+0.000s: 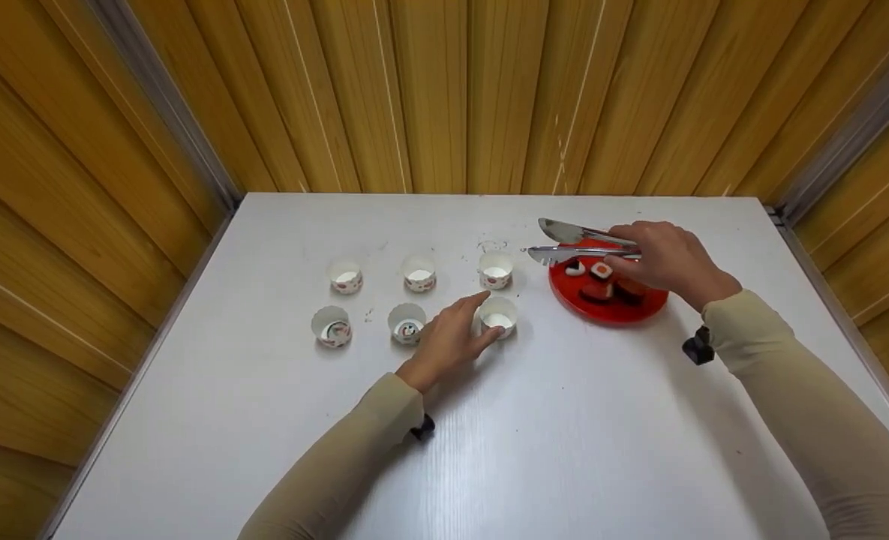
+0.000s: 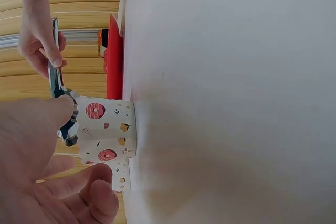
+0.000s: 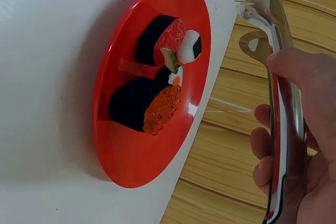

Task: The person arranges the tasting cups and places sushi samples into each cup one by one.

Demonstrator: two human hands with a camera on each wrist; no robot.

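My left hand (image 1: 452, 337) is at the front right paper baking cup (image 1: 498, 321), its thumb and forefinger spread about the white cup. In the left wrist view the thumb overlaps the rim of this doughnut-printed cup, while the other fingers bend loosely beside it; firm contact cannot be told. My right hand (image 1: 669, 259) grips metal tongs (image 3: 286, 124) above the red plate (image 1: 617, 319). Nothing is between the parted tong tips, which point left. On the plate lie sushi pieces, among them an orange-topped roll (image 3: 144, 106) and a red-topped roll (image 3: 160, 40).
Further baking cups stand left and behind: a back right cup (image 1: 496, 274), back middle cup (image 1: 419, 276), back left cup (image 1: 346, 279). The front left cup (image 1: 331, 328) and front middle cup (image 1: 406, 324) hold small items. Wood-patterned walls (image 1: 429, 97) border the white table (image 1: 549, 450).
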